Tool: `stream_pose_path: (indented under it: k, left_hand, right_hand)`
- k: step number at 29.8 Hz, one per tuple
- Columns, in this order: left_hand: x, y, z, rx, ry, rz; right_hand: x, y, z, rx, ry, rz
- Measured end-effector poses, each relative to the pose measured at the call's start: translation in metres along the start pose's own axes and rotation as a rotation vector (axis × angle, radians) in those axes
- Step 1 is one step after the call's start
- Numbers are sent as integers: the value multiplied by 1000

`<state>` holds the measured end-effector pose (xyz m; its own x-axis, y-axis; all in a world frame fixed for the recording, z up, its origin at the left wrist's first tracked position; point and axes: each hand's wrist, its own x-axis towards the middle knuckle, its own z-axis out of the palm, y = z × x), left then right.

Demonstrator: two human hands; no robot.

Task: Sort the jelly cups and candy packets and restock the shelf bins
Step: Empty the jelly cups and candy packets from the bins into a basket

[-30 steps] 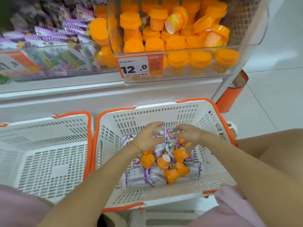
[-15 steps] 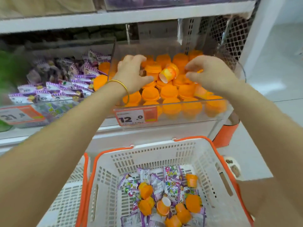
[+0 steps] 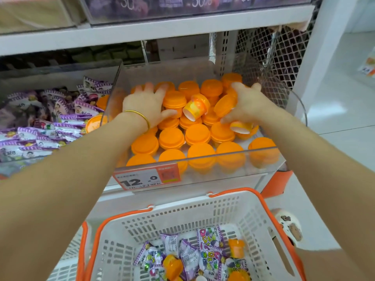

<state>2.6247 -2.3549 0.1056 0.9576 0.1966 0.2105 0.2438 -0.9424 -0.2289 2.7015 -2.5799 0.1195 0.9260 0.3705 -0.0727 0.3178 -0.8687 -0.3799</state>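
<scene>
Your right hand [image 3: 247, 104] curls its fingers round a jelly cup [image 3: 225, 103] at the far right of the clear bin [image 3: 263, 169]. Your left hand [image 3: 146, 104] is released, fingers spread flat on the stacked cups [image 3: 172, 137] at the bin's left. A tipped cup [image 3: 195, 109] lies on its side between the hands. Set the held cup lid-up in a gap on the top layer and right the tipped one, so the rows sit level. Loose cups [image 3: 236, 248] and candy packets [image 3: 209, 248] wait in the basket [image 3: 182, 218] near you. One stray cup [image 3: 93, 123] sits in the packet bin [image 3: 60, 72] to the left and probably needs moving.
</scene>
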Motion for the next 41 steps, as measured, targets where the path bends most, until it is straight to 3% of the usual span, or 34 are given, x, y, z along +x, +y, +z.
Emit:
stream_pose_path:
  k: [4, 9, 13, 19, 23, 27, 34, 41]
  left_hand:
    - [3, 0, -10, -88, -21, -34]
    - [2, 5, -15, -617, -234, -69]
    - [-3, 15, -15, -495, -284, -24]
    - [-12, 16, -2, -779, -178, 12]
    - [-10, 16, -5, -775, -189, 52]
    - [-14, 15, -3, -772, -196, 90]
    - [-29, 14, -26, -798, -59, 167]
    - [-90, 8, -88, -783, 68, 200]
  right_hand:
    - [2, -10, 0, 281, -28, 3]
    - [4, -3, 8, 432, -62, 16]
    - [4, 2, 8, 575, -82, 79]
    - [3, 0, 10, 823, -226, 15]
    - [-2, -10, 25, 878, -343, -85]
    - [0, -20, 28, 923, -354, -91]
    - [-21, -16, 8, 1115, -340, -125]
    - [-99, -30, -35, 1098, -332, -291]
